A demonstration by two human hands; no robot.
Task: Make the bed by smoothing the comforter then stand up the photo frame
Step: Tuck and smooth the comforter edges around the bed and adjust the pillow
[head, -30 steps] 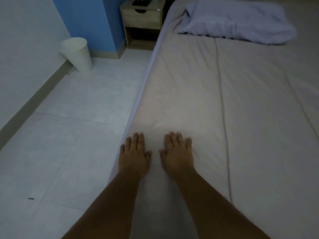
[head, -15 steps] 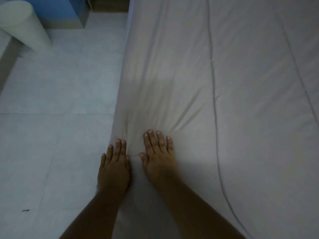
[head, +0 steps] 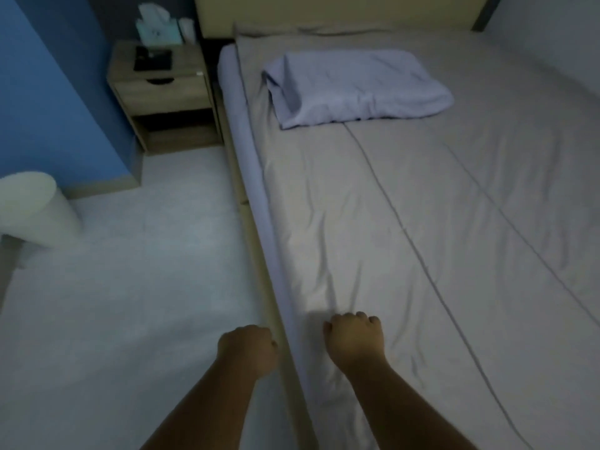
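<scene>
One bin (head: 35,212), contents unclr; creased comforter (head: 454,222).

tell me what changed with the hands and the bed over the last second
Both hands went from lying flat with straight fingers on the comforter to curled. The right hand now appears to bunch the fabric, with creases running up from it. The left hand has slid off beside the bed's edge, and nothing shows in it. The pillow, nightstand and white bin stayed put.

Pillow (head: 354,89) lies on the comforter (head: 438,228) at my one o'clock; nightstand (head: 162,92) at eleven, bin (head: 32,209) at ten.
</scene>
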